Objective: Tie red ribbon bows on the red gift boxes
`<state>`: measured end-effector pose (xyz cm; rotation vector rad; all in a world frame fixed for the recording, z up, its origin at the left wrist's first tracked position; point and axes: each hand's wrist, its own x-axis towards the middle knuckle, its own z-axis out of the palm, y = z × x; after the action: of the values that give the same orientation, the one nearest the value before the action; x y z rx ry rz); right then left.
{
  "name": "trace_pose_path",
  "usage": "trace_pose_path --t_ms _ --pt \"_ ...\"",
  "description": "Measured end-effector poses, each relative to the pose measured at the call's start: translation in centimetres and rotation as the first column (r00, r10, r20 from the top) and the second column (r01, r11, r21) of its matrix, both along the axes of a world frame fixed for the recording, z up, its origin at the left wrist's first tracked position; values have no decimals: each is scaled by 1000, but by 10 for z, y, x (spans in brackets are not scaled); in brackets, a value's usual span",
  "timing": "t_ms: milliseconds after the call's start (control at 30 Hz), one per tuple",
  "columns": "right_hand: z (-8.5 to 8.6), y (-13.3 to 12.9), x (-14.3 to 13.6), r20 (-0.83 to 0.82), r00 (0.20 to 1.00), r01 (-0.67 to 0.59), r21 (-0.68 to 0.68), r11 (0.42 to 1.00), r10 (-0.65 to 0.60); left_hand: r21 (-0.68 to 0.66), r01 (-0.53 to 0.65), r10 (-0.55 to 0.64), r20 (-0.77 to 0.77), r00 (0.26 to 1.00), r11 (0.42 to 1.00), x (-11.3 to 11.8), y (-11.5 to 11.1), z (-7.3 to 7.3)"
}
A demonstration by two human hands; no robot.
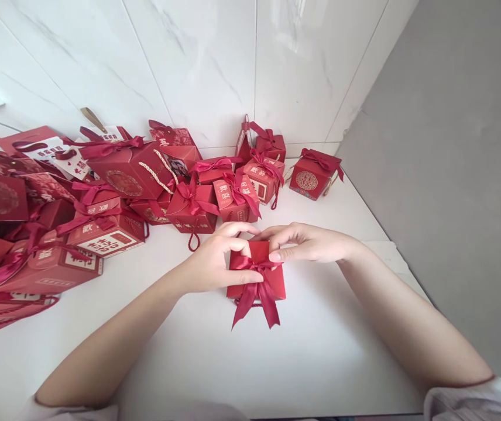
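Observation:
In front of me a small red gift box point(279, 286) stands on the white table, tied with a dark red satin ribbon bow point(264, 295). The two ribbon tails hang down its near side, and a bit of cord handle shows below. My left hand point(209, 257) comes from the left, its thumb pressed on the bow and its fingers bent over the box top. From the right, my right hand point(312, 242) is closed at the bow's right side, thumb against the ribbon. Its other fingers curl behind the box top, and their tips are partly hidden.
Several red gift boxes point(123, 172) with ribbons and cord handles crowd the left side, some stacked. More stand along the marble-look wall point(206, 70), including one box point(314, 175) at the back right. The white table's point(250, 368) right edge borders a grey surface point(443, 146).

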<state>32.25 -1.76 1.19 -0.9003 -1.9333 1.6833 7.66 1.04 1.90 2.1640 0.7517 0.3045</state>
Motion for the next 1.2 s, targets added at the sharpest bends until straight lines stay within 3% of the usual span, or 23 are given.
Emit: trace_pose_path --t_ms 267,500,633,733,900,967,1100,1200 --pt "7 -3 2 -47 999 20 -37 999 -22 -188 -12 14 9 1000 982 -5 7 4" --pt "7 -4 1 -53 997 52 17 998 -51 -372 35 58 234 970 928 -3 17 -7" --pt "1 -2 -1 -23 998 59 20 998 -59 -290 13 34 155 987 957 -2 19 -14" --pt "-2 -2 -2 3 999 52 15 999 -52 -157 -26 38 73 997 987 0 16 -13" --pt "-2 -2 -2 38 998 46 34 998 -47 -78 -34 37 37 999 996 1 13 -10" --pt "0 -3 -1 60 997 49 41 998 -51 -106 -26 29 34 999 994 0 15 -10" --pt "2 -4 0 38 998 57 39 998 -59 -284 4 6 35 999 959 -7 25 -10" --pt "4 -5 2 29 997 71 37 997 -72 -322 18 -11 23 1000 947 -11 30 -9"
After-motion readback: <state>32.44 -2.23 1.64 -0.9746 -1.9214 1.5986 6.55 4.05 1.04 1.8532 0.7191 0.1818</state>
